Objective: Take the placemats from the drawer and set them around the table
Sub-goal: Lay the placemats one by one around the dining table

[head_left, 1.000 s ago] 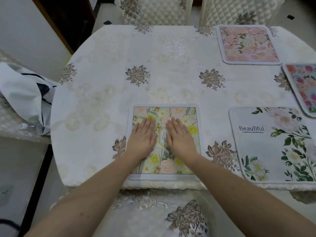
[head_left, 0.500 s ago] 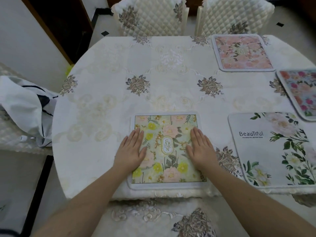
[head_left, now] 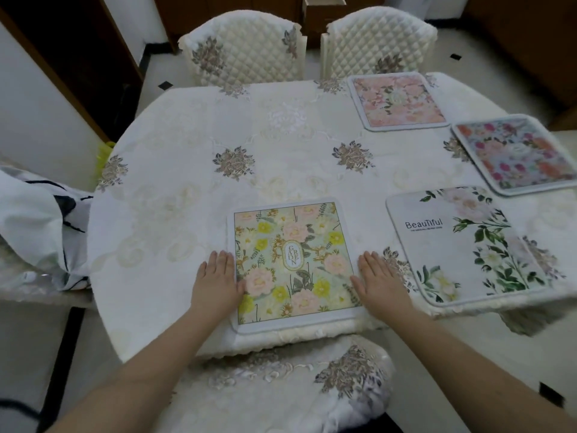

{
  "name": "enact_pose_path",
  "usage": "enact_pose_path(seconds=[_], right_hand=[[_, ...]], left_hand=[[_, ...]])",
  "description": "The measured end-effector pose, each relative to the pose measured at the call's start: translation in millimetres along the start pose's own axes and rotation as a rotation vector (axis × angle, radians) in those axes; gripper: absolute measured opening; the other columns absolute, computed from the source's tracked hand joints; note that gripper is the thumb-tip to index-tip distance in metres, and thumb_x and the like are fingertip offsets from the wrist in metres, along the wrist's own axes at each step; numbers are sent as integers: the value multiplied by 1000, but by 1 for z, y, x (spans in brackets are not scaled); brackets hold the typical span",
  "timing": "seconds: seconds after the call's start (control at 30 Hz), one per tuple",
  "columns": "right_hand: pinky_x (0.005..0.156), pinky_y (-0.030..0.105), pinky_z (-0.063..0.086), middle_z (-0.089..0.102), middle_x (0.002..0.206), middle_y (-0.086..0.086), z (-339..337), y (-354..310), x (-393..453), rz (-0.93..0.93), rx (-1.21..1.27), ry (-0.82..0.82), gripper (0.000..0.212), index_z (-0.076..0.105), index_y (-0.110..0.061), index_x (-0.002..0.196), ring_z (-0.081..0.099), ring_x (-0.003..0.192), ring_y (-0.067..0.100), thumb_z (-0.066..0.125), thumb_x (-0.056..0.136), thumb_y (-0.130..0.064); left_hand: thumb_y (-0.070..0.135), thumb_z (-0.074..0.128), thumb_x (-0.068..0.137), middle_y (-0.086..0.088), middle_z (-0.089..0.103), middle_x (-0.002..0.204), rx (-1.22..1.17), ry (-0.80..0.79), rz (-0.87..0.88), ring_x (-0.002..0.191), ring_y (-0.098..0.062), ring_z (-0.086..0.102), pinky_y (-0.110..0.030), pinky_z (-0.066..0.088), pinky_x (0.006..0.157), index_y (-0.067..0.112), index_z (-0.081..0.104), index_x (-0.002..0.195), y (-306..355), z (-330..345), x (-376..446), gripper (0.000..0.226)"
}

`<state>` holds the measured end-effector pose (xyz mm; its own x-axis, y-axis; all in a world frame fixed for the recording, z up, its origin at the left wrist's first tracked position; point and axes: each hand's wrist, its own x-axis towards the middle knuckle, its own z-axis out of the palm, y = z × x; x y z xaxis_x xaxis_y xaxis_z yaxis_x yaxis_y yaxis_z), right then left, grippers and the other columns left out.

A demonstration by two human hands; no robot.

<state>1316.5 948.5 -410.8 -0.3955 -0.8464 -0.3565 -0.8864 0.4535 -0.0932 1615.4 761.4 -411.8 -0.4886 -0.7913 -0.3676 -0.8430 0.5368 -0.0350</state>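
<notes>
I counted four placemats on the bench (head_left: 193, 157): a garden-print one (head_left: 293, 264), a "Beautiful" one (head_left: 462, 248), a pink floral one (head_left: 398, 101) and a multicoloured floral one (head_left: 518, 154). I saw three quilted chairs: two opposite (head_left: 246, 48) (head_left: 374, 42), one nearest (head_left: 281, 389). Two hands (head_left: 215, 284) (head_left: 381, 282) showed.

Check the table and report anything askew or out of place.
The Beautiful placemat sits skewed, its near edge overhanging the table rim. A drawer stands open beyond the chairs. The Garden placemat lies flat and nearly square.

head view | faces forward and down | close over table (head_left: 193, 157) near edge
</notes>
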Motion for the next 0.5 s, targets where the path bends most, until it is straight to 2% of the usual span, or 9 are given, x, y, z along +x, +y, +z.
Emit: enact_pose_path(seconds=[0.07,0.13,0.2,0.27,0.43,0.5], right_hand=[[119,33,-7,9,165,7,-9,-1,-10,23,54,45,113,14,-11,157,2,153,19,-28,72,-72],[118,30,-6,15,165,5,-17,4,-22,44,95,105,100,20,-13,156,7,152,19,-18,80,-66],[120,31,0,17,164,4,-26,12,-36,71,122,154,87,20,-16,156,10,152,18,-9,87,-58],[121,32,2,16,165,3,-33,21,-48,87,146,175,80,18,-17,157,10,152,18,-6,93,-60],[122,35,6,14,165,3,-50,70,-90,187,198,205,107,20,-19,156,8,152,19,-18,76,-77],[121,33,5,12,165,2,-56,99,-112,233,214,226,100,19,-20,156,6,152,18,-12,79,-74]], left_hand=[[46,26,102,-9,12,165,-7,-6,3,152,-29,8,-44,12,122,11,14,157,14,-10,-3,66],[43,28,102,-6,14,165,-15,-1,65,152,-28,11,-45,15,121,16,16,157,38,-20,-7,62],[44,29,103,-4,17,165,-35,8,151,152,-26,13,-45,15,120,19,18,157,68,-34,-15,60],[45,31,103,-3,19,164,-63,17,222,151,-25,16,-44,18,120,21,21,156,95,-47,-21,59],[47,30,104,1,19,164,-106,46,362,150,-20,17,-40,17,119,25,19,156,164,-74,-30,58],[47,30,103,2,21,164,-124,70,412,150,-18,18,-39,17,120,23,20,157,197,-87,-31,59]])
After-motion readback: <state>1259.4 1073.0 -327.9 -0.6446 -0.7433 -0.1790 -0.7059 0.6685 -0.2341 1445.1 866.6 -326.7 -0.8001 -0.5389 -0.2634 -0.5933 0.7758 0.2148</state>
